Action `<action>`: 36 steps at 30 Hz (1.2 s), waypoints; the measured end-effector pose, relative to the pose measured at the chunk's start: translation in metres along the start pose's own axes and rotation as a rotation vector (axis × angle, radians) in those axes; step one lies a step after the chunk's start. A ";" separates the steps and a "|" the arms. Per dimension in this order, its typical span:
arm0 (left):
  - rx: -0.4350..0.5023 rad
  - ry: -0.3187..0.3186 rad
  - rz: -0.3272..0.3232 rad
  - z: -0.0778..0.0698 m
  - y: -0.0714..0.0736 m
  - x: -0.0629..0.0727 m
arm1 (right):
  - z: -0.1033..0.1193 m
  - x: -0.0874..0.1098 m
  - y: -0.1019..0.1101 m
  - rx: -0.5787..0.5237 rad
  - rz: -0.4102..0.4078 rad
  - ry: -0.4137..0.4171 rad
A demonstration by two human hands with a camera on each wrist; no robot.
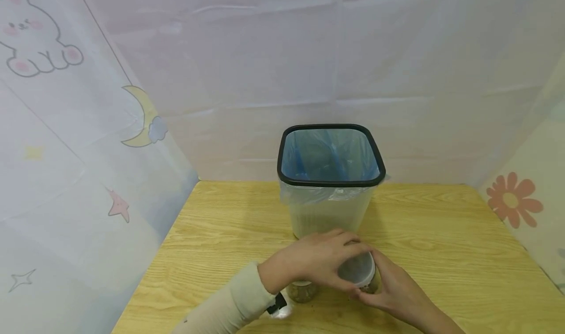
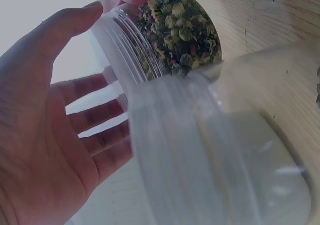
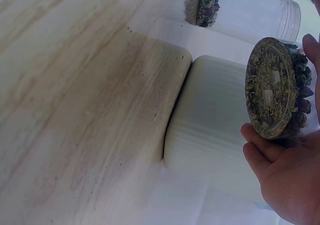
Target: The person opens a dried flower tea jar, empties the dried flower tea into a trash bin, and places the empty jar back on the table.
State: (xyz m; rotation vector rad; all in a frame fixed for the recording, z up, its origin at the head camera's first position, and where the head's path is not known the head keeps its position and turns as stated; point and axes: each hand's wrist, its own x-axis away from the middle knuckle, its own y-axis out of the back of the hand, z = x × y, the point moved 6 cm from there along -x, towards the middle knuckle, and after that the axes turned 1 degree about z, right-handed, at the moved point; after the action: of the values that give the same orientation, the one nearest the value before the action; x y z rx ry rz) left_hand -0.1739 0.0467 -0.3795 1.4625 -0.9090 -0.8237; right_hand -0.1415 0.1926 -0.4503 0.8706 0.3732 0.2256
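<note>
A clear jar of dried flowers and buds (image 2: 182, 32) is tilted between both hands near the front of the table. My right hand (image 1: 399, 287) grips its side, with fingers near the base in the right wrist view. My left hand (image 1: 320, 258) spans the jar's pale round top (image 1: 359, 270), thumb on the near side and fingers on the far side. Beneath the left forearm stands a second clear jar (image 1: 302, 292), partly hidden. The right wrist view shows dried plant pieces (image 3: 208, 5) at its bottom and a threaded neck (image 3: 289, 20).
Behind the hands stands a pale bin (image 1: 328, 216) with a black rim and a clear bluish liner. Small dark specks dot the wooden table (image 1: 229, 221). Printed cloth (image 1: 265, 74) hangs at the back and sides.
</note>
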 end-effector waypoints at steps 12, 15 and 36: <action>-0.019 0.099 -0.021 -0.003 0.002 0.001 | 0.000 -0.001 0.002 -0.012 -0.014 -0.005; -0.022 0.110 -0.032 -0.003 0.002 0.001 | -0.001 0.000 0.002 -0.006 -0.019 -0.004; 0.110 -0.104 -0.029 0.009 0.006 0.004 | -0.001 -0.004 -0.001 -0.014 -0.009 0.008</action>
State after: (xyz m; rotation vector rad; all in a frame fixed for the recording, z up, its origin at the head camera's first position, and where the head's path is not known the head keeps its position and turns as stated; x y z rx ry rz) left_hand -0.1809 0.0390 -0.3741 1.5424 -1.0270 -0.8894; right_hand -0.1451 0.1915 -0.4508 0.8544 0.3823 0.2231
